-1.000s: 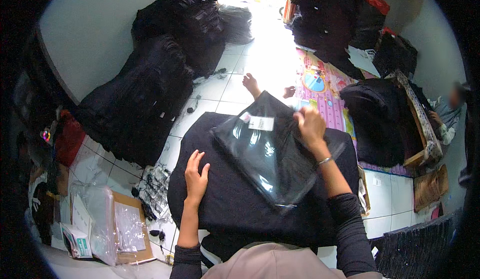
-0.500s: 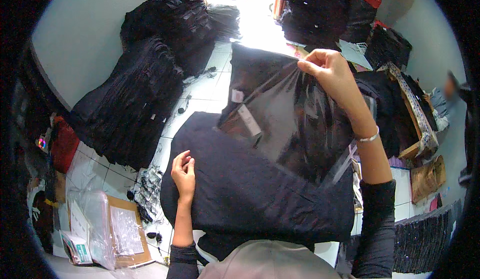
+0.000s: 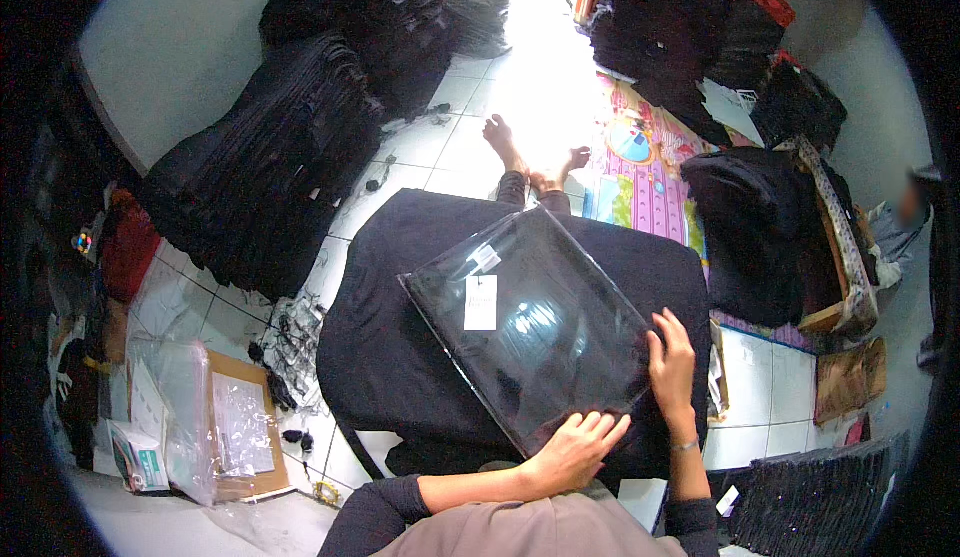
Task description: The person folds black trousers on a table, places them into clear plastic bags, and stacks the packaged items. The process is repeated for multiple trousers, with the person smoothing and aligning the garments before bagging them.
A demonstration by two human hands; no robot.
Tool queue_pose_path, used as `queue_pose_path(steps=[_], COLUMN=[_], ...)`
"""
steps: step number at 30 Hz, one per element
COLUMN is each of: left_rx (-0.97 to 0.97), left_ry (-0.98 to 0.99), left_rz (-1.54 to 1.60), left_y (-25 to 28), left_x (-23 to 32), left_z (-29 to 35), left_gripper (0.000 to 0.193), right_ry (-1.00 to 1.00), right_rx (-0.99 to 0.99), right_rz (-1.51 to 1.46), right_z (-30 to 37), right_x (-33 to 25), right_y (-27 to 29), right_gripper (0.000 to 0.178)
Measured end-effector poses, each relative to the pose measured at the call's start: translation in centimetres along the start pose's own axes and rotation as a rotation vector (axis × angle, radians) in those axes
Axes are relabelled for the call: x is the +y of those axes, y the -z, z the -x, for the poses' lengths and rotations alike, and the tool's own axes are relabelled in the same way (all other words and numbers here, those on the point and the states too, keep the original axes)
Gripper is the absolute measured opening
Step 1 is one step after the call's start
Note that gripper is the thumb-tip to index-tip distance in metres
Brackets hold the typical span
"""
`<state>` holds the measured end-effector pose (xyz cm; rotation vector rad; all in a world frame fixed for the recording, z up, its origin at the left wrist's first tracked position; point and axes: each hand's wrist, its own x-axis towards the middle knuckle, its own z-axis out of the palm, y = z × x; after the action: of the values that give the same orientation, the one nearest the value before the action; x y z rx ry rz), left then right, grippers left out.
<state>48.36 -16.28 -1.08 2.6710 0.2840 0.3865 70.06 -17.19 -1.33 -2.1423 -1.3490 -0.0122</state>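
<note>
A folded black garment in a clear plastic bag (image 3: pixel 560 357) lies turned at an angle on a black cloth-covered surface (image 3: pixel 385 257). A white hang tag (image 3: pixel 481 303) and a small white label show through the plastic. My left hand (image 3: pixel 578 449) reaches across to the bag's near corner, its fingers bent closed over the edge there. At the right corner rests my right hand (image 3: pixel 673 365), fingers stretched and slightly apart along the edge. Its thumb is hard to make out.
Tall stacks of black garments (image 3: pixel 270 157) stand at left, with more stacks (image 3: pixel 660 27) at far right. Clear plastic bags (image 3: pixel 185 427) lean by a cardboard sheet at lower left. Stacked black packs (image 3: pixel 810 497) stand at lower right. Beyond the surface are bare feet (image 3: pixel 510 147) and a colourful mat (image 3: pixel 640 167).
The bagged garment, held up by my right hand before, now lies flat on the cloth. My right hand came down toward me; my left moved right to the bag's near corner.
</note>
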Motion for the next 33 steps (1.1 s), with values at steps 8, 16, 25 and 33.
queue_pose_path(steps=[8,16,25,33], left_rx=[0.076,0.330,0.359,0.240], left_ry=[0.000,-0.143,-0.088,-0.123], left_rz=[0.682,0.751,0.784,0.767], left_y=[0.6,5.2,4.7,3.4], left_x=[-3.5,-1.8,-1.7,-2.0], left_z=[0.4,-1.0,-1.4,-1.2], left_gripper=[0.061,0.062,0.058,0.049], right_ry=[-0.087,0.380,0.220,0.151], right_rx=[-0.739,-0.242,-0.135,-0.478], right_rz=[-0.659,-0.015,-0.410,-0.478], right_z=[6.7,3.8,-4.5,2.5], right_x=[0.0,-8.3,-14.5,-4.3], right_y=[7.0,-5.1,-11.4,1.5], right_gripper=[0.012,0.041,0.027,0.029])
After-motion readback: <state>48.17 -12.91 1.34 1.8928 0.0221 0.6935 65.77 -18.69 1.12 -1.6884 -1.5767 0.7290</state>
